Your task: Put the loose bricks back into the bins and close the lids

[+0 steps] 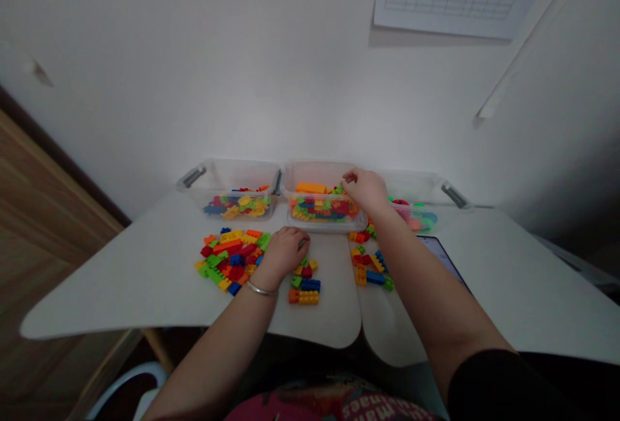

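Observation:
My left hand (285,253) rests palm down on the white table (145,279), its curled fingers between a loose heap of colourful plastic building bricks (230,259) and a smaller group of bricks (305,285). Whatever its fingers cover is hidden. My right hand (365,190) reaches over the right part of a clear plastic bin (327,217) filled with mixed bricks, its fingertips above the bricks near the bin's back corner. An orange brick (310,188) lies on top in that bin. Neither hand clearly shows a held brick.
To the left stands a clear bin (237,198) holding mixed bricks. A third clear bin (416,192) at the right holds round coloured pieces. More loose bricks (368,266) lie beneath my right forearm, beside a dark tablet (440,256). A white wall rises behind the table.

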Demonstrator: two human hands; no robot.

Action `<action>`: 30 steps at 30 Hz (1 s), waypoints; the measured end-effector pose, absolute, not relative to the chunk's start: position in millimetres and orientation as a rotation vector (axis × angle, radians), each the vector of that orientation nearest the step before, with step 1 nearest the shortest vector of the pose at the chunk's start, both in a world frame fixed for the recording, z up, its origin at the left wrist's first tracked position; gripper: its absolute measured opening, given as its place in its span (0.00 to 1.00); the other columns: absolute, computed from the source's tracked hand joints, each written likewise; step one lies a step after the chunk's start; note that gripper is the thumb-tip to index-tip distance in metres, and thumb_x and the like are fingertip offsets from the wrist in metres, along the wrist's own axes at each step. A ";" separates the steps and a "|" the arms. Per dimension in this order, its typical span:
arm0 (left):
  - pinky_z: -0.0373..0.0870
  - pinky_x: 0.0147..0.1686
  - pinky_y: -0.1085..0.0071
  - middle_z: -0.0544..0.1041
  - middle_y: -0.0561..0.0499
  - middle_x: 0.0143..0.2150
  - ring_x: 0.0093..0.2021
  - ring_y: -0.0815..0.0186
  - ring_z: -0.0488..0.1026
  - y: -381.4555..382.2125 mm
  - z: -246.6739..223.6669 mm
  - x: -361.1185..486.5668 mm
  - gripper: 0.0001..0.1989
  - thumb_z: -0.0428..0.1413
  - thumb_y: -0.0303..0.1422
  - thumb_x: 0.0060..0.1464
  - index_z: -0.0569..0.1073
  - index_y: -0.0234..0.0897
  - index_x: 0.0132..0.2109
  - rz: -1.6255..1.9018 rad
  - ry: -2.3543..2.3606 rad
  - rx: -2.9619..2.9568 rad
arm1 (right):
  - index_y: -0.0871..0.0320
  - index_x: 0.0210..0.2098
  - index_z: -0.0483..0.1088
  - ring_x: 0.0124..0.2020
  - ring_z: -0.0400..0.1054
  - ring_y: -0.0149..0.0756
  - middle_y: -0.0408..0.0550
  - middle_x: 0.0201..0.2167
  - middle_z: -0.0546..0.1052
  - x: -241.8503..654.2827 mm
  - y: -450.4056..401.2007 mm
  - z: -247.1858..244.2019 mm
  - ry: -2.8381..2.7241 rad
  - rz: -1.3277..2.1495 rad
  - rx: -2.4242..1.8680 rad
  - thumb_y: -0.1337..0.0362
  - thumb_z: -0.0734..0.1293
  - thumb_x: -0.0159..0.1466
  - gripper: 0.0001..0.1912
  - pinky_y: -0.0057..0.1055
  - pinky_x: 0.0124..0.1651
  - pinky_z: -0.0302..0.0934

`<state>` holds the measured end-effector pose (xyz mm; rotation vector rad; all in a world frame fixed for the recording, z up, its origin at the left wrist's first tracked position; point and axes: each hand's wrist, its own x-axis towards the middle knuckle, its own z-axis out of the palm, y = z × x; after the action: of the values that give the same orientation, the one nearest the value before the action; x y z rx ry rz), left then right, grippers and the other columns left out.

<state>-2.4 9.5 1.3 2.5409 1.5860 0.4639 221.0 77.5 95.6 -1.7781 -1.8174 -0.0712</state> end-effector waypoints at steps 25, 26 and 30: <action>0.69 0.54 0.60 0.80 0.44 0.47 0.50 0.56 0.73 11.5 -0.2 -3.1 0.14 0.51 0.33 0.63 0.80 0.37 0.46 0.423 1.565 2.586 | 0.57 0.39 0.77 0.43 0.72 0.48 0.53 0.38 0.81 258.7 -7.8 3.1 -1.932 -0.173 -1.580 0.65 0.66 0.62 0.09 0.43 0.48 0.63; 0.69 0.54 0.60 0.80 0.44 0.47 0.50 0.56 0.73 11.7 -0.5 -3.1 0.14 0.51 0.33 0.63 0.80 0.37 0.46 0.426 1.564 2.584 | 0.56 0.39 0.77 0.43 0.72 0.48 0.54 0.39 0.81 258.7 -10.0 -0.8 -1.965 -0.218 -1.633 0.64 0.66 0.62 0.08 0.43 0.48 0.63; 0.69 0.54 0.61 0.80 0.44 0.47 0.50 0.57 0.73 12.0 -1.3 -3.5 0.14 0.51 0.34 0.63 0.80 0.38 0.45 0.441 1.561 2.586 | 0.56 0.39 0.78 0.43 0.71 0.51 0.57 0.38 0.80 254.3 -14.6 -7.9 -2.028 -0.318 -1.807 0.59 0.68 0.63 0.09 0.44 0.45 0.62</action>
<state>-3.5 12.0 -1.3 2.5863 1.5612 0.4409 254.3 -14.6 -7.9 -1.8066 -2.0281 -0.3178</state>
